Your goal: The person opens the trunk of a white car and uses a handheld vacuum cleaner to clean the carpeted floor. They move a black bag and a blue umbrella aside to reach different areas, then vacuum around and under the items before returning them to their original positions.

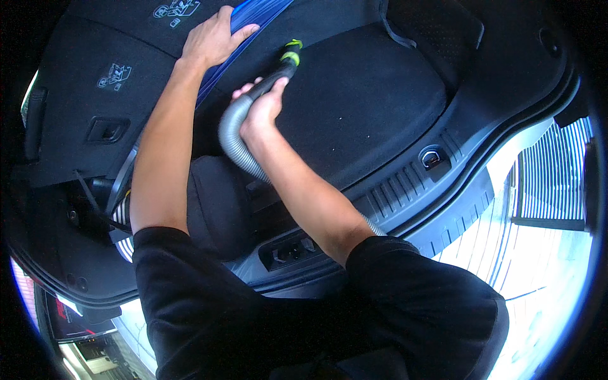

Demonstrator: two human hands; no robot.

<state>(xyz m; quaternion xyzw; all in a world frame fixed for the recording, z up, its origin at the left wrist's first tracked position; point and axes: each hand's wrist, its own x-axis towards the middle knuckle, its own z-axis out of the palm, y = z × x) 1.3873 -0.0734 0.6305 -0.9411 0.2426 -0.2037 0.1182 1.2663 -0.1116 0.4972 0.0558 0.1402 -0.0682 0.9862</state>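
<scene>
My right hand [266,107] grips the black handle [286,69] of a vacuum cleaner hose, which has bright green rings near its tip. The tip rests at or just above the black carpeted boot floor [361,104] of a car. From the handle, the grey ribbed hose [230,128] loops back beneath my right forearm. My left hand [211,38] holds the edge of a blue fabric sheet [256,23], its thumb lying across the cloth; the curled fingers are partly hidden. The sheet runs along the base of the rear seatbacks.
Black seatbacks [71,76] bearing printed pictograms stand at the left. A dark padded object [221,204] lies near the boot's sill. The ribbed plastic sill [396,187] has a metal latch striker [431,158]. A strap [396,35] hangs at the far side.
</scene>
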